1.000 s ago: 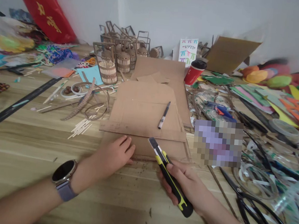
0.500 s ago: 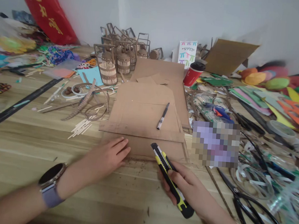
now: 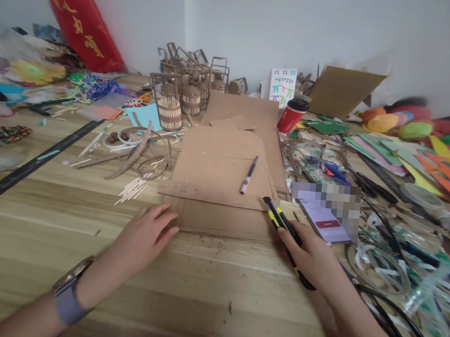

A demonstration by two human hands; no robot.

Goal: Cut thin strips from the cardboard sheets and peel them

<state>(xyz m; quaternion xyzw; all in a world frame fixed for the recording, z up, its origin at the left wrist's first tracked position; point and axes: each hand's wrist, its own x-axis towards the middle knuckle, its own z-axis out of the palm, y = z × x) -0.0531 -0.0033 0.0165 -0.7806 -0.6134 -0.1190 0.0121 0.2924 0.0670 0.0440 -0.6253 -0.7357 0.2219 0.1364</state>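
My right hand is closed round a yellow and black utility knife, whose tip points up and left over the right edge of the cardboard. My left hand lies with fingers apart at the near left corner of the stacked cardboard sheets. A black and clear pen rests on the upper sheet. Behind it, smaller cardboard scraps lie on a larger piece.
Small lantern-like baskets stand at the back. A red cup is behind the cardboard. To the right are a phone, black scissors and craft scraps. Short sticks and curled strips lie left.
My right hand has carried the knife right and slightly up, to the cardboard's right edge. My left hand has slid left along the near edge. The view has shifted slightly.
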